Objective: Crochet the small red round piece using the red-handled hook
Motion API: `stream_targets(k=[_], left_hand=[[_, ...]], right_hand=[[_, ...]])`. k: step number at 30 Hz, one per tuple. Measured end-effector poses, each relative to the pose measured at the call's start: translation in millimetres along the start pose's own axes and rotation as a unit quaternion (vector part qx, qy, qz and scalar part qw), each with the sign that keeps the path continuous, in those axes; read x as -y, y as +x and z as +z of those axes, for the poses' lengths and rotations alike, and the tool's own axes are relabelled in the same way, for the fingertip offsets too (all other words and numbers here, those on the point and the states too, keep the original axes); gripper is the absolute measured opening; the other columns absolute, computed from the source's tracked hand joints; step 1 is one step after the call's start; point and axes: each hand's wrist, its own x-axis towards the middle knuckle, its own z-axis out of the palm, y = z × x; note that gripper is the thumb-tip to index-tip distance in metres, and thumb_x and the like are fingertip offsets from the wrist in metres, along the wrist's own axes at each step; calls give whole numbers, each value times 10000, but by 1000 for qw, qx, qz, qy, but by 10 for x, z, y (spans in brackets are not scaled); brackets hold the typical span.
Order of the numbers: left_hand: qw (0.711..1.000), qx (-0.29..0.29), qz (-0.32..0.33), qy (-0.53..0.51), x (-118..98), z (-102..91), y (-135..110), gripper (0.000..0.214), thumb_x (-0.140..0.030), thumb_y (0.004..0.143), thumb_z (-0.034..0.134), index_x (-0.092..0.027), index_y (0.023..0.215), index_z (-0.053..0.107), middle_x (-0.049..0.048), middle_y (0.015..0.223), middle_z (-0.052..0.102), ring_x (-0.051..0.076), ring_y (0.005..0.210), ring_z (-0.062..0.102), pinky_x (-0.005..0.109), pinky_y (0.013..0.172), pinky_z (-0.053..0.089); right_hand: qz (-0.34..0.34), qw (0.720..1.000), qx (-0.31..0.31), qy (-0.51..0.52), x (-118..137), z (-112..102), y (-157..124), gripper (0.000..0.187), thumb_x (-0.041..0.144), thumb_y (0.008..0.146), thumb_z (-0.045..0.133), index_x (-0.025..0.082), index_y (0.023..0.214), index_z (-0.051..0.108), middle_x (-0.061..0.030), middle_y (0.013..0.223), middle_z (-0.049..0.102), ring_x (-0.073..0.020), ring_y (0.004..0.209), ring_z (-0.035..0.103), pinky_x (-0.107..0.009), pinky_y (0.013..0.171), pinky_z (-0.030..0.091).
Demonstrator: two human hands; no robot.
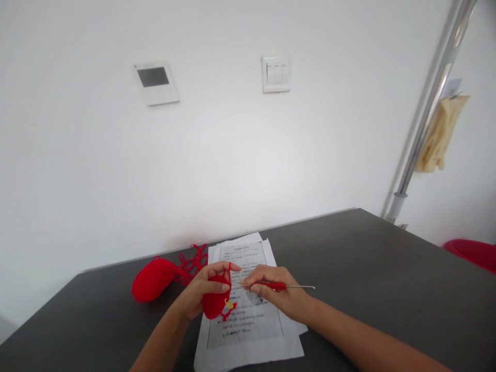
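Note:
My left hand [202, 289] is closed on a rounded piece of red crochet work [214, 304], its thumb pressing on the top edge. Red yarn loops over the left index finger. At the lower edge of the piece hangs a small yellow stitch marker [230, 304] beside a short red strand. In my right hand [277, 292] is a crochet hook [276, 285] with a red grip, pinched between thumb and fingers. One metal end points left, close to the edge of the crochet work; the other sticks out to the right. Whether the tip is in a stitch is too small to tell.
Printed sheets of paper [248, 346] lie under my hands on the dark table [341, 258]. Left of them sits a red yarn ball [153, 280] with loose tangled strands [194, 261]. A white wall with a switch panel [276, 74] rises behind. A red rounded object [470, 252] is at far right.

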Motion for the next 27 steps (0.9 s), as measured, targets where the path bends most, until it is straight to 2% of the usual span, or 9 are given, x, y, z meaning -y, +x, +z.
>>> stream_targets(k=[8, 12, 14, 16, 18, 20, 23, 27], left_hand=[[1000, 19, 2, 7, 44, -22, 20, 360, -154, 562, 760, -142, 913, 683, -5, 603, 575, 79, 489, 488, 200, 485, 316], [1000, 14, -4, 13, 50, 38, 15, 389, -185, 564, 781, -150, 936, 673, -9, 608, 572, 83, 500, 500, 204, 503, 323], [1000, 3, 2, 25, 54, 80, 14, 397, -199, 573, 789, -153, 949, 669, -11, 620, 569, 82, 510, 499, 204, 512, 321], [999, -5, 8, 36, 62, 116, 17, 400, -202, 577, 793, -156, 956, 669, -18, 627, 562, 76, 516, 489, 202, 516, 314], [999, -1, 7, 42, 73, 140, 24, 412, -200, 575, 797, -162, 965, 670, -21, 633, 560, 78, 528, 491, 203, 529, 324], [999, 11, 4, 43, 83, 154, 30, 424, -195, 570, 802, -169, 972, 670, -15, 656, 575, 89, 557, 511, 211, 555, 346], [999, 26, 4, 35, 86, 171, 35, 427, -197, 581, 801, -176, 986, 667, 2, 705, 608, 107, 605, 546, 228, 600, 379], [999, 24, -1, 32, 75, 210, 37, 549, -192, 577, 803, -181, 1101, 641, 22, 776, 644, 134, 684, 585, 252, 673, 409]], right_hand=[[88, 986, -10, 142, -45, 40, 19, 242, 380, 811, 635, 149, 857, 692, -52, 786, 712, -133, 736, 657, -278, 693, 523], [93, 984, -19, 149, -65, 54, 12, 214, 357, 792, 661, 146, 825, 669, -54, 786, 709, -131, 725, 660, -271, 682, 530], [48, 994, -17, 92, -48, 44, 8, 153, 306, 788, 669, 156, 816, 658, -64, 845, 710, -143, 774, 664, -280, 707, 533], [-39, 999, -4, 6, -27, 20, 5, 81, 245, 804, 647, 170, 835, 644, -72, 905, 703, -155, 846, 658, -301, 767, 530], [-141, 986, 21, -82, -19, -11, 6, 59, 195, 840, 595, 183, 890, 622, -78, 949, 692, -157, 904, 641, -317, 823, 518], [-213, 964, 41, -156, -34, -39, 9, 90, 175, 869, 551, 189, 946, 596, -91, 1005, 676, -160, 955, 616, -326, 852, 510], [-253, 942, 45, -218, -77, -54, 14, 111, 169, 886, 527, 191, 986, 569, -108, 1087, 652, -171, 1029, 588, -341, 889, 500], [-237, 949, 50, -204, -105, -33, 14, 124, 172, 893, 521, 196, 1009, 558, -85, 1064, 671, -154, 1029, 606, -335, 935, 481]])
